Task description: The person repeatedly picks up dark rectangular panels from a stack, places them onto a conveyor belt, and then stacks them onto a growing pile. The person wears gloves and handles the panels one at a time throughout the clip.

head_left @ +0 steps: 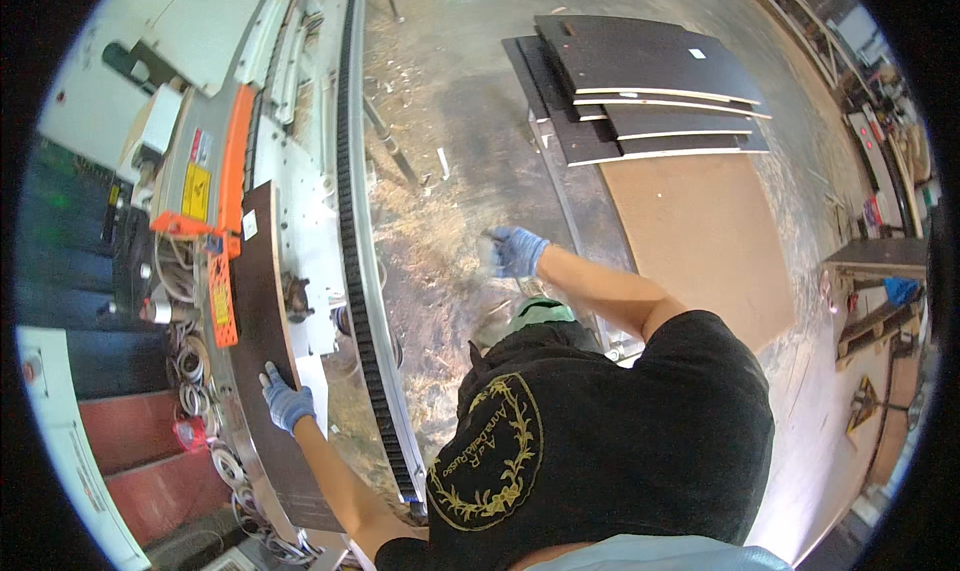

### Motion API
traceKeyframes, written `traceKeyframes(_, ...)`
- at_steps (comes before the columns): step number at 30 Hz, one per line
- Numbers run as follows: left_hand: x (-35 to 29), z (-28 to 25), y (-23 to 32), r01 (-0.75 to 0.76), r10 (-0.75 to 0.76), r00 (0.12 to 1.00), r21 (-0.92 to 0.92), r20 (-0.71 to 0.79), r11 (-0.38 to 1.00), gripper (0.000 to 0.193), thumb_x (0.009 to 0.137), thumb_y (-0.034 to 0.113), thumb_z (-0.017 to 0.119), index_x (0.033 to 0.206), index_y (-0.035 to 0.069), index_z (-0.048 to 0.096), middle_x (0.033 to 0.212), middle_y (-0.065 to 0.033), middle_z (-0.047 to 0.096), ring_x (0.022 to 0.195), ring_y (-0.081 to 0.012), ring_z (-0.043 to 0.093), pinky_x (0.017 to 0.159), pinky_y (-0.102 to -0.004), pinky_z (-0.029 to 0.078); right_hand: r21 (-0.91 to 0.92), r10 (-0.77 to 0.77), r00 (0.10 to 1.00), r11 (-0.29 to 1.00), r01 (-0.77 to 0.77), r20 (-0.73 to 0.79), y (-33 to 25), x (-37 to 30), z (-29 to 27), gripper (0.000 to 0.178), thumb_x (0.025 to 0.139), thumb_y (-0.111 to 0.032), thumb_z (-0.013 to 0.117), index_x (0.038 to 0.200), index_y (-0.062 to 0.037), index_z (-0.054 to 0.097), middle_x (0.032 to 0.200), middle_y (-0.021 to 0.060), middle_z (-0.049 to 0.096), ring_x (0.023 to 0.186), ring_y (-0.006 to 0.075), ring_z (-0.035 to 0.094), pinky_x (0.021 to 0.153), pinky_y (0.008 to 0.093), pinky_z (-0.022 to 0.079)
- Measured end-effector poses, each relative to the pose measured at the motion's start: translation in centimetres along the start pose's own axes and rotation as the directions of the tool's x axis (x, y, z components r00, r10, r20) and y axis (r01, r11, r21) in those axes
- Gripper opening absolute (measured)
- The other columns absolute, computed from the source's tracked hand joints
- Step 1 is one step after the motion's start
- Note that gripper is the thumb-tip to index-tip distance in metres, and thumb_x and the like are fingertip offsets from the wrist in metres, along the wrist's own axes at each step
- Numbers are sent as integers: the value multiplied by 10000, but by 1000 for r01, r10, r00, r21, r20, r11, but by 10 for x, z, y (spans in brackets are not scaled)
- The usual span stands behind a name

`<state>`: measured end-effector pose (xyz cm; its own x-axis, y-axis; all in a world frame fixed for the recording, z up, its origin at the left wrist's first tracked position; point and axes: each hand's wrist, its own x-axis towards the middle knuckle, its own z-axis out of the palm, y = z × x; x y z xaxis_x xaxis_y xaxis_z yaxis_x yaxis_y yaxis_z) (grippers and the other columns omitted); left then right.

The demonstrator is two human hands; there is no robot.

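A long dark brown board (262,321) with a white label near its far end lies along the machine's bed on the left. My left hand (288,403), in a blue-grey glove, rests on this board close to its right edge, fingers stretched out flat. My right hand (518,252), gloved the same way, is in the air over the floor, between the machine and the stacked panels. Its fingertips are smeared by motion, so I cannot make out whether they are spread or closed. No object shows in it.
Dark panels (650,61) with pale edges are stacked unevenly at the far right, above a large brown board (700,231). A ridged black conveyor track (352,171) runs beside the machine's orange guard (238,161). Coils of edging (192,361) hang at left. Debris litters the floor (440,221).
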<state>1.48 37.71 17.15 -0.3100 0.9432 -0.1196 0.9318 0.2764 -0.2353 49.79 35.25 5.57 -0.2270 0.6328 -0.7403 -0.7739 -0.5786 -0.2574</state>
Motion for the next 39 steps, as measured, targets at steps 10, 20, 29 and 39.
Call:
traceKeyframes(10,-44,-17,148,-429,219,862,-426,-457,797,613,700,275,630,1236,50,438,1288,-119,418,1195,-253,386,1018,-314,284,142,-455,822,840,524,-342,-272,31,-142,389,810,-470,520,1041,-156,529,1135,73,507,993,218,493,819,438,401)
traceKeyframes(20,-82,-37,263,-470,225,882,-726,-415,503,452,706,-7,585,1148,-12,495,1194,-134,477,1132,-221,440,932,-323,396,79,-507,608,725,684,-611,-375,40,-178,233,818,-326,575,940,-129,548,887,52,567,782,212,554,604,425,475)
traceKeyframes(29,-69,61,440,500,767,553,-866,326,8,522,840,336,536,1253,54,385,1193,-109,483,1055,-233,485,898,-368,397,-233,-450,878,882,409,-162,-165,-30,-162,361,821,-360,564,964,-30,537,871,143,564,738,260,533,697,416,431)
traceKeyframes(39,-50,55,348,14,252,965,-977,69,212,496,841,430,504,1111,14,518,1028,-127,575,857,-229,567,729,-343,476,435,-639,763,663,609,-94,-225,-102,-263,576,777,-369,599,1234,-73,412,1260,115,451,1145,288,424,988,467,311)
